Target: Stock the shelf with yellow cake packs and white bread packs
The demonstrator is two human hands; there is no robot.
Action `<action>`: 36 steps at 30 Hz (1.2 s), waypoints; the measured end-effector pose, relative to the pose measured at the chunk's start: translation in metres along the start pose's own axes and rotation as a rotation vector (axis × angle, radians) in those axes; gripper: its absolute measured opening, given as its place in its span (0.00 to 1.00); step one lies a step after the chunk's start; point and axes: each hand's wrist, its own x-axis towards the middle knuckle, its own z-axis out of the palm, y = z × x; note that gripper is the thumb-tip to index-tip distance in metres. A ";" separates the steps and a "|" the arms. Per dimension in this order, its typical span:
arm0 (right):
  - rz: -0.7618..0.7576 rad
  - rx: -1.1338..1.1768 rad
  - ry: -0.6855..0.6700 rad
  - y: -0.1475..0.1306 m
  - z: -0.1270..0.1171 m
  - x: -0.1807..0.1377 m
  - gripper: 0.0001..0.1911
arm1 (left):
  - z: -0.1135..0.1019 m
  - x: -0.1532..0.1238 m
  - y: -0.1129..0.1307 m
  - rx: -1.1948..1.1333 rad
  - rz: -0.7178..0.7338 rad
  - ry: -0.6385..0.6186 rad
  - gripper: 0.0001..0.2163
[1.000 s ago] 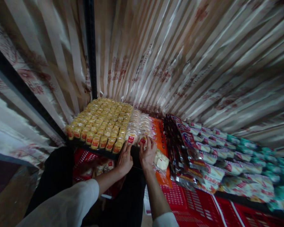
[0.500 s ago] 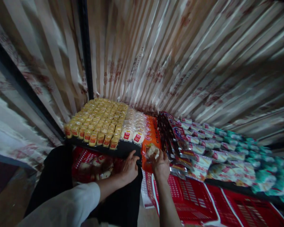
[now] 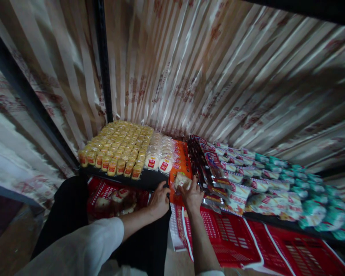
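Observation:
My right hand (image 3: 193,194) has its thumb and fingers on a pale bun in clear wrap (image 3: 180,179). This bun lies low over the front of an orange printed sheet (image 3: 184,157). My left hand (image 3: 160,200) rests by the shelf's front edge, its fingers apart and slightly bent, with nothing visible in them. Left of the orange sheet stand rows of round white wrapped cakes (image 3: 158,163) with red labels. Farther left are many yellow wrapped cakes (image 3: 117,149) in tight rows.
Dark packets (image 3: 202,165), white-and-red bags (image 3: 238,191) and green packs (image 3: 313,211) fill the shelf's right side. Red baskets (image 3: 227,237) sit below. Under the left part, a red basket (image 3: 99,195) holds wrapped buns. Pleated sheeting (image 3: 161,69) and a dark post (image 3: 103,61) stand behind.
The wrapped bun has gone from tilted in my right hand to lying flatter on the orange sheet. My right hand's fingers have spread somewhat. My left hand has hardly moved.

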 end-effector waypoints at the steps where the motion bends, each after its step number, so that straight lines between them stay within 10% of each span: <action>1: -0.024 0.002 0.020 0.000 -0.001 -0.001 0.37 | 0.001 0.000 0.000 0.005 0.001 -0.001 0.19; 16: 0.000 0.483 0.200 0.010 0.005 0.004 0.27 | 0.006 0.004 0.001 -0.005 -0.034 -0.015 0.18; 24: 0.355 1.002 -0.248 -0.033 -0.054 -0.001 0.29 | -0.009 0.018 0.002 -0.119 0.057 0.167 0.28; 31: 0.499 1.292 -0.473 -0.046 -0.040 -0.005 0.17 | -0.026 0.031 -0.006 -0.214 0.040 0.265 0.14; 36: 0.456 1.297 -0.548 -0.046 -0.027 -0.001 0.27 | -0.027 0.035 -0.016 -0.125 -0.006 0.340 0.11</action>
